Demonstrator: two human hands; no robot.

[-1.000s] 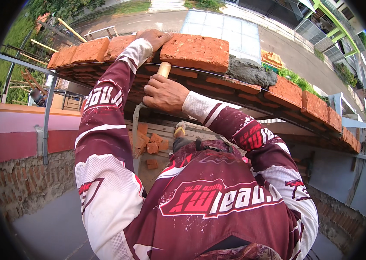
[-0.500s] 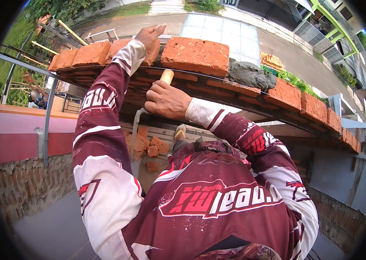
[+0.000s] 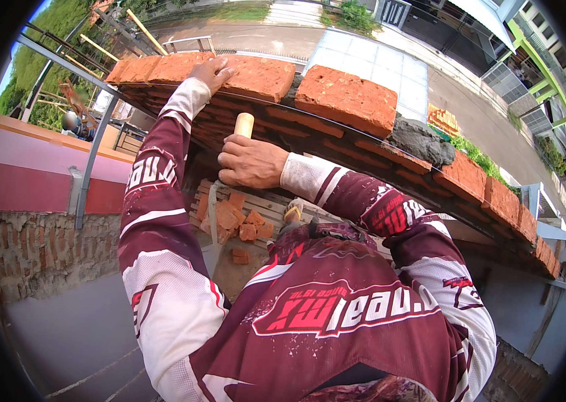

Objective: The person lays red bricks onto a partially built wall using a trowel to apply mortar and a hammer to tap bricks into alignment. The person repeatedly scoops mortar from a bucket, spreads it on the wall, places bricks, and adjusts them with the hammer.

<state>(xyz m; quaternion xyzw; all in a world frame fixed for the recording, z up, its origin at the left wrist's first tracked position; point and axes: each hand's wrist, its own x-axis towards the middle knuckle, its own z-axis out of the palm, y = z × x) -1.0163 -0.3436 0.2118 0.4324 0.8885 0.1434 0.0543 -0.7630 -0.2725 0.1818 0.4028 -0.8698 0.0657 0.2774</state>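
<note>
My left hand (image 3: 210, 74) lies on top of the brick row, its fingers stretched toward the orange brick (image 3: 261, 76) to its right. In my right hand (image 3: 253, 161), closed fingers wrap the wooden handle of a trowel (image 3: 245, 124). The grey metal of the trowel hangs below the fist, seen nearly edge-on. Farther right, another brick (image 3: 346, 99) sits on the wall's top course, with a lump of grey mortar (image 3: 422, 141) beside it. A thin string line runs along the near edge of the bricks.
Broken bricks (image 3: 232, 218) lie on wooden planks below the wall. A grey metal post (image 3: 97, 161) stands at the left, near a pink and red wall (image 3: 22, 174). Another person (image 3: 79, 126) is at the far left. Beyond the wall lie a street and a pale panelled roof (image 3: 356, 57).
My left hand has come down onto the bricks, its fingers now lying on them. The view has shifted, so the wall sits more to the right. My right hand still grips the trowel.
</note>
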